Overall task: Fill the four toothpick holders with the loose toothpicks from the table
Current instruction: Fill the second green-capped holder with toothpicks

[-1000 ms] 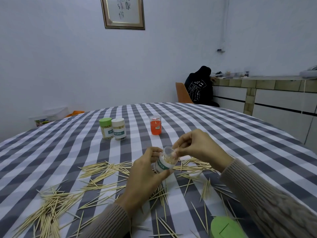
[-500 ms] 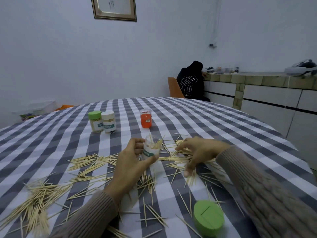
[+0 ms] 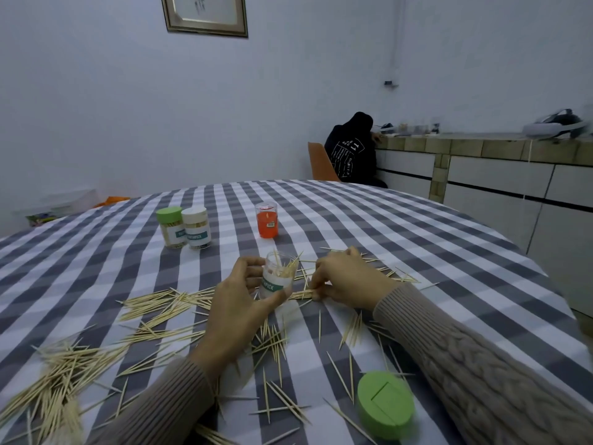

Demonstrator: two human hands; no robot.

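Observation:
My left hand (image 3: 239, 303) grips a clear, open toothpick holder (image 3: 276, 277) upright just above the table, with a few toothpicks sticking out of its top. My right hand (image 3: 345, 279) rests on the cloth beside it and pinches a small bundle of toothpicks (image 3: 301, 294). Loose toothpicks (image 3: 154, 313) lie scattered across the checked tablecloth, with a thick heap (image 3: 54, 387) at the near left. Two capped holders, one with a green lid (image 3: 170, 227) and one with a white lid (image 3: 195, 228), stand behind. An orange holder (image 3: 266, 220) stands open further right.
A loose green lid (image 3: 385, 404) lies at the near right by my right sleeve. The round table (image 3: 433, 239) has a grey-and-white checked cloth. A person in black (image 3: 351, 150) sits on an orange chair at a tiled counter (image 3: 481, 149) beyond.
My right hand left the holder's mouth, dropped to the table on the right and gathered toothpicks into a pinch. My left hand lowered the holder slightly and keeps holding it.

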